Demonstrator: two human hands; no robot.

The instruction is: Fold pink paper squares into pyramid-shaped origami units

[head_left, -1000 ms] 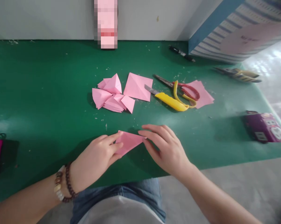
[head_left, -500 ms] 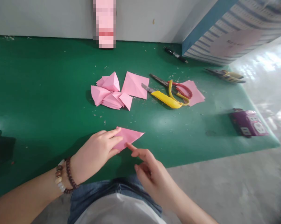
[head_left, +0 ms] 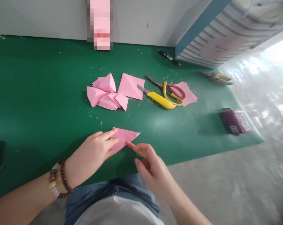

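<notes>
A folded pink paper (head_left: 125,137) lies on the green table near its front edge, one point facing right. My left hand (head_left: 92,154), with beaded bracelets at the wrist, rests its spread fingers on the paper's left part. The index finger of my right hand (head_left: 152,167) reaches out to the paper's lower edge, while its other fingers are curled with nothing visible in them. Beyond the hands sits a cluster of folded pink papers (head_left: 106,93), and a creased pink square (head_left: 131,86) lies beside it.
A yellow-handled knife (head_left: 161,100) and red-and-yellow scissors (head_left: 166,86) lie right of centre, partly over more pink paper (head_left: 188,93). Further off are a black pen (head_left: 169,57), pliers (head_left: 215,77), a purple box (head_left: 236,122) and a striped bag (head_left: 212,40) at the back right.
The view has shifted a little, so most things appear further left. Both hands remain at the folded paper, with my right index finger still at its lower edge.
</notes>
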